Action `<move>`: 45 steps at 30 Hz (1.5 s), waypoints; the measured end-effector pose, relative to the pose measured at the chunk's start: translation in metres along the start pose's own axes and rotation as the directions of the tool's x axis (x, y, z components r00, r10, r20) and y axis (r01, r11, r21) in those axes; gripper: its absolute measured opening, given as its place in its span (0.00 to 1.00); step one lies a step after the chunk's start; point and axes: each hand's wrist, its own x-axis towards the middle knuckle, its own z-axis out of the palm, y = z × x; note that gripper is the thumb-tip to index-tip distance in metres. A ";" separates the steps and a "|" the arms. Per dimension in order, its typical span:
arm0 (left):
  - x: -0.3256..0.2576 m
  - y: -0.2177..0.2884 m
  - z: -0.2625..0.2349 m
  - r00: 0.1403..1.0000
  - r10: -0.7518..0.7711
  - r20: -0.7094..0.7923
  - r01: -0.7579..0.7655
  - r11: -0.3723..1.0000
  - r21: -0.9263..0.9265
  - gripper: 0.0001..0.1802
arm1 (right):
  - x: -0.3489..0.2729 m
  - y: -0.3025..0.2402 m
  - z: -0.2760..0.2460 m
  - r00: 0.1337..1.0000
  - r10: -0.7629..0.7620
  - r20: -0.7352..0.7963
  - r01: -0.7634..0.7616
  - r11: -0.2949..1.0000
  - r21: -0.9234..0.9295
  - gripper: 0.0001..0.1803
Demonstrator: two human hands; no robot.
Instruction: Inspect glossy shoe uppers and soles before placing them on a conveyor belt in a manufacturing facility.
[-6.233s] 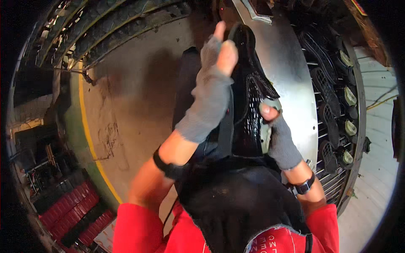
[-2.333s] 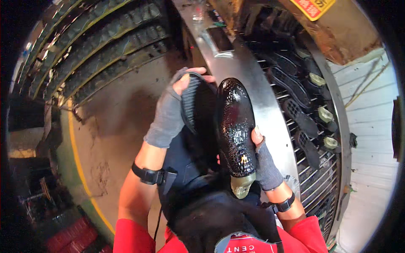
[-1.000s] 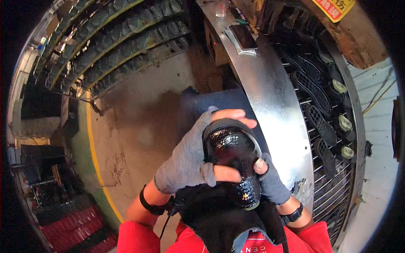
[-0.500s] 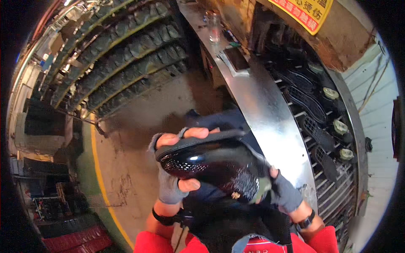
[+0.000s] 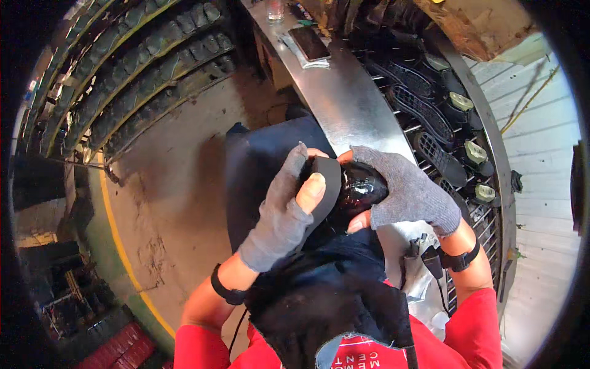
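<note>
The fingers of the left hand (image 5: 286,209), bare-tipped in a grey knit glove, are curled around a matte dark sole (image 5: 332,184), the thumb flat against its smooth, rounded band. The right hand (image 5: 409,190), gloved the same way, cups the end of a glossy black shoe (image 5: 364,184), fingertips over the top and thumb underneath, spread about as wide as the shoe. Shoe and sole lie side by side, seemingly touching, just off the left edge of the steel bench (image 5: 344,92); how far they are joined I can't tell. Nearer than the bench's bright middle, a soft black apron (image 5: 326,295) with a frayed edge covers the person's front, and beneath it the red shirt (image 5: 393,360) carries white block capitals, upside down from this side. Toward the bench's far end a dark, flat phone (image 5: 309,43) rests on something white and crumpled, and beyond it stands a clear vessel (image 5: 275,10), its contents too small to make out. Right of the bench, a metal-barred rack (image 5: 485,227) holds ridged, gridded black soles (image 5: 421,111) and dark shoes with pale, waxy-looking blocks (image 5: 461,101) showing. Well left of the bench, tiered shelves (image 5: 144,52) hold rows of rounded dark shapes.
</note>
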 end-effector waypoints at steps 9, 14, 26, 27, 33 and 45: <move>-0.015 0.009 -0.002 0.981 0.186 0.062 -0.195 0.941 0.275 0.38 | 0.003 -0.018 0.014 0.995 -0.088 -0.039 0.080 0.981 -0.175 0.39; -0.017 0.005 0.008 0.980 0.110 -0.163 -0.106 0.994 0.032 0.42 | -0.003 -0.028 0.020 0.993 -0.083 -0.082 0.062 0.972 -0.226 0.36; -0.041 0.032 0.009 0.981 0.116 -0.155 -0.083 0.975 0.204 0.50 | -0.012 -0.067 0.023 0.988 -0.152 -0.014 0.133 0.903 -0.408 0.42; -0.042 0.032 0.009 0.985 0.117 -0.131 -0.090 0.977 0.195 0.50 | -0.014 -0.069 0.024 0.992 -0.123 0.032 0.124 0.877 -0.464 0.42; -0.054 0.035 0.000 1.000 0.014 0.021 -0.018 0.973 0.230 0.51 | -0.023 -0.053 0.038 0.979 -0.196 0.062 0.199 0.827 -0.525 0.47; -0.038 0.043 0.009 0.987 -0.150 -0.052 0.144 0.984 -0.102 0.18 | -0.037 -0.029 0.065 0.907 -0.404 -0.118 0.363 0.893 -0.267 0.35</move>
